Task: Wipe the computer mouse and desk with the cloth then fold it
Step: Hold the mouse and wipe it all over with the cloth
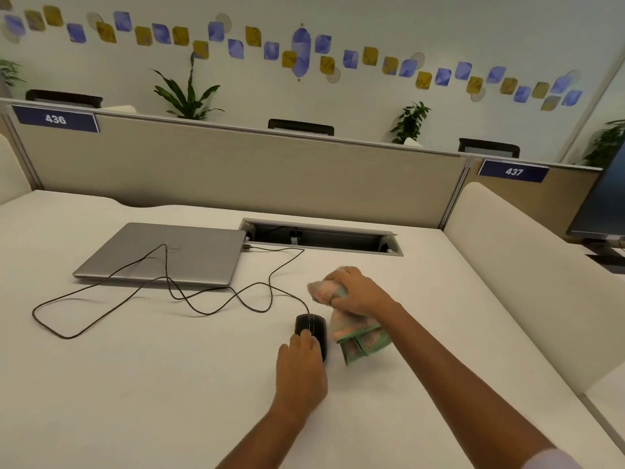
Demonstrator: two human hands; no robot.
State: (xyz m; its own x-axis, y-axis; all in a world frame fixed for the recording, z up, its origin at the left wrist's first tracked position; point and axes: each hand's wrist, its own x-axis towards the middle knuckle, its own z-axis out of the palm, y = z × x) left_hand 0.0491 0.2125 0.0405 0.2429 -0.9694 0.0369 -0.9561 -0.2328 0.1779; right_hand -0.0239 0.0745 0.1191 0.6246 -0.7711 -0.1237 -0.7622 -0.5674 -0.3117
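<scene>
A black wired computer mouse (pixel 310 325) lies on the white desk (pixel 135 384) near the middle. My left hand (pixel 299 370) rests on the mouse's near end, fingers over its back. My right hand (pixel 355 292) is just right of the mouse, fist closed around a bunched pink cloth with a green checked border (pixel 363 340). The cloth hangs down from the fist and is blurred; whether its lower end touches the desk I cannot tell.
A closed grey laptop (pixel 162 253) lies at the back left, and the mouse cable (pixel 189 299) loops over it and across the desk. An open cable tray (pixel 321 236) is set in the desk behind. A beige partition (pixel 236 170) stands at the back, a monitor (pixel 602 204) at the far right.
</scene>
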